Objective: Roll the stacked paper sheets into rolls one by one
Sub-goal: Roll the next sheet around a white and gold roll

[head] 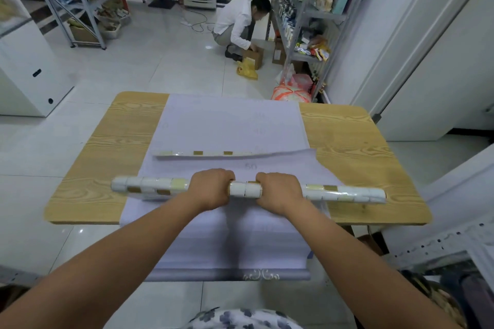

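A long paper roll (pixel 149 187), white with gold squares, lies crosswise over the stacked paper sheets (pixel 230 125) on the wooden table (pixel 347 147). My left hand (pixel 211 188) and my right hand (pixel 280 189) grip the roll near its middle, fingers curled over its far side. The stack is pale lilac, back side up, and hangs over the table's near edge. Farther back, the near edge of one sheet (pixel 203 153) curls up and shows its patterned face.
A person (pixel 240 24) crouches on the tiled floor beyond the table beside a cardboard box (pixel 255 56). Metal shelves with goods stand at the left (pixel 88 2) and right (pixel 307 16). Plastic bags (pixel 294 88) lie near the table's far right corner.
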